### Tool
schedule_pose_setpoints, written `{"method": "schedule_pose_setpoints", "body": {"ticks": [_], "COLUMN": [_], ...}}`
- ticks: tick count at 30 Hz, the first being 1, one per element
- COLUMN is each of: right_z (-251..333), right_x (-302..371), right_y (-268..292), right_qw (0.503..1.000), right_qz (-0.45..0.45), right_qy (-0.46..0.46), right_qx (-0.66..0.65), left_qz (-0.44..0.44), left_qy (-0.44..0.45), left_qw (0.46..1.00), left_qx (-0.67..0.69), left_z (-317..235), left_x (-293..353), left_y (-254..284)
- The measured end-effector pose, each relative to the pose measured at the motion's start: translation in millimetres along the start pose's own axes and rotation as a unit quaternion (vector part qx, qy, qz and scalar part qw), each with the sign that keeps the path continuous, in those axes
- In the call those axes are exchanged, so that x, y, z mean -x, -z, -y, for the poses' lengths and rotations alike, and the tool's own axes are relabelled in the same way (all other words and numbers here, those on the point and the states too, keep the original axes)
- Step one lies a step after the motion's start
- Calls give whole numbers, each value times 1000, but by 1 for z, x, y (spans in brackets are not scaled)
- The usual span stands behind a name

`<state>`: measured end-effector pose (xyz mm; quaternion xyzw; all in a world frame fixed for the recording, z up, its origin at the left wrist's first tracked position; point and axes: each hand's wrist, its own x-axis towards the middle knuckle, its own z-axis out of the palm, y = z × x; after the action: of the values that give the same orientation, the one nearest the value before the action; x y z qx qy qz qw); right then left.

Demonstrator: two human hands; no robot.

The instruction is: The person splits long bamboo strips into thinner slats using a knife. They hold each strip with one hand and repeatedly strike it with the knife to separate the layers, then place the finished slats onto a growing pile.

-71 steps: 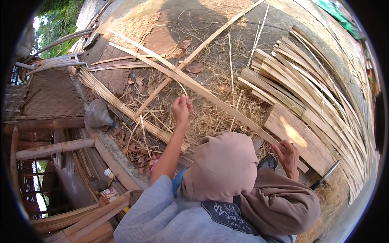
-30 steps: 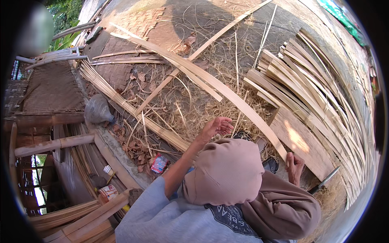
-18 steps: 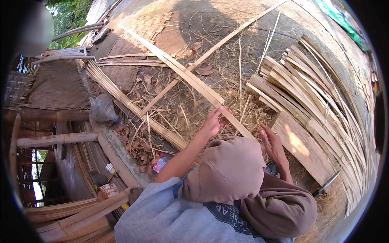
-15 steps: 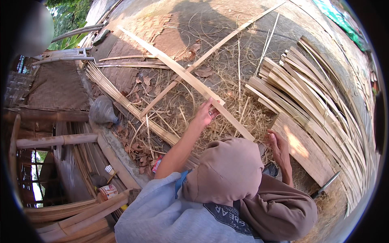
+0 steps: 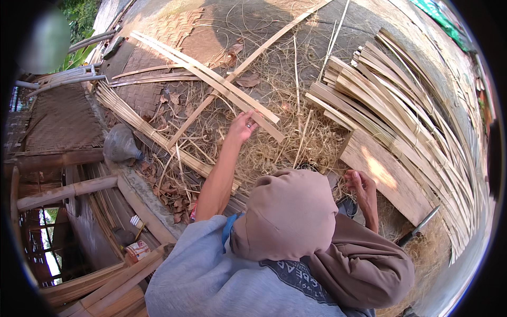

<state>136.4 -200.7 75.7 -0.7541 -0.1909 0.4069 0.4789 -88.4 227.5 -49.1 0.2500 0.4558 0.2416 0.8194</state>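
Strong daylight falls across the scene from the upper right, so the stacked bamboo strips [image 5: 401, 105] and a patch on the wooden plank [image 5: 383, 174] glare pale, while a broad soft shadow darkens the ground [image 5: 222, 21] at the top. The left side under the wooden frame [image 5: 63, 190] sits in deep shade with little detail. Straight strips bend strongly toward the round black rim, a blurred pale smudge [image 5: 45, 39] hangs at the upper left, and the centre is sharp.
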Motion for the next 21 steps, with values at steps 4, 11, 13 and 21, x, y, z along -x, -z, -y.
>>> {"method": "schedule_pose_setpoints", "body": {"ticks": [4, 11, 13, 21], "right_z": [-4, -8, -8, -18], "right_x": [3, 8, 10, 15], "right_y": [7, 8, 8, 16], "right_qw": [1000, 1000, 1000, 999], "right_qz": [-6, -13, -12, -36], "right_qy": [-10, -5, -10, -19], "right_qx": [6, 2, 9, -36], "left_qz": [-60, -129, -127, -96], "left_qy": [-9, -55, -60, -69], "left_qw": [998, 990, 990, 993], "left_qx": [0, 30, 29, -16], "left_z": [9, -17, -21, -33], "left_x": [-11, -51, -56, -87], "left_y": [-4, 24, 30, 41]}}
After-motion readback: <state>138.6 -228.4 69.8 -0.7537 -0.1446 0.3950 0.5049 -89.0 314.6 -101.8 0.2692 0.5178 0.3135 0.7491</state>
